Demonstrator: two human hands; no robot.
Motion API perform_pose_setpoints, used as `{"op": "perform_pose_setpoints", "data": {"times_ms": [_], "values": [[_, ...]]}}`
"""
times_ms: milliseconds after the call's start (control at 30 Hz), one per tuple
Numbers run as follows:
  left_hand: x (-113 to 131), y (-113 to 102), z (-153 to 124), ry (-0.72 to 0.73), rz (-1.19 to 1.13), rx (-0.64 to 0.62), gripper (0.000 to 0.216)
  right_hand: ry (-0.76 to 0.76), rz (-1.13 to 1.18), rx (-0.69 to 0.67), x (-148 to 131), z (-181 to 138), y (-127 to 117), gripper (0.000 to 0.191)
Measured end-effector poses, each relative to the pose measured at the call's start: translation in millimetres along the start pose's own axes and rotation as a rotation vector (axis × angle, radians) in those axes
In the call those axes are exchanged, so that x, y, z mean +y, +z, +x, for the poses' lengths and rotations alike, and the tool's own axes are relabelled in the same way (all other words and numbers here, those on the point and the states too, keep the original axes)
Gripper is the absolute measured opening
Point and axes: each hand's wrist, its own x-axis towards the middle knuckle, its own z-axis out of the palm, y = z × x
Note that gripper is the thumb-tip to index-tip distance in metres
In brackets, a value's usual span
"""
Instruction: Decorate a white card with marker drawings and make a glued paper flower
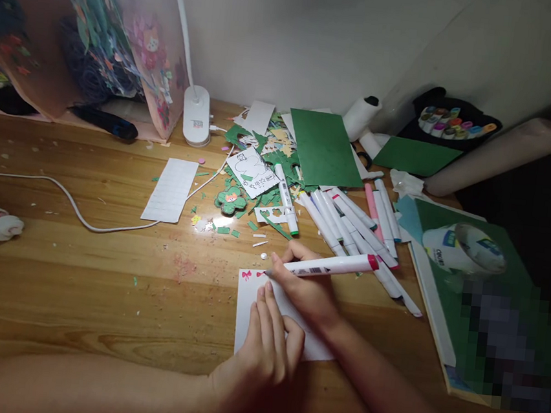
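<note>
From where I stand, the white paper (245, 304) lies on the desk (99, 319) at the lower centre of the frame, two small red drawings (246, 275) near its top edge. The right hand (308, 294) grips a red-ended marker (338, 264), tip at the second drawing; the left hand (264, 348), fingers extended, presses the sheet. Beyond, mid-frame, sit a green flower (230, 199) and loose markers (333, 215).
</note>
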Motion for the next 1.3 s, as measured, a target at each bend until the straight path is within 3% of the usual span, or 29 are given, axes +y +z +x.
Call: {"op": "perform_pose_setpoints", "data": {"times_ms": [1300], "values": [[-8.5, -7.5, 3.8, 0.034, 0.007, -0.011, 0.02, 0.008, -0.04, 0.008, -2.1, 0.5, -3.1, 0.03]]}}
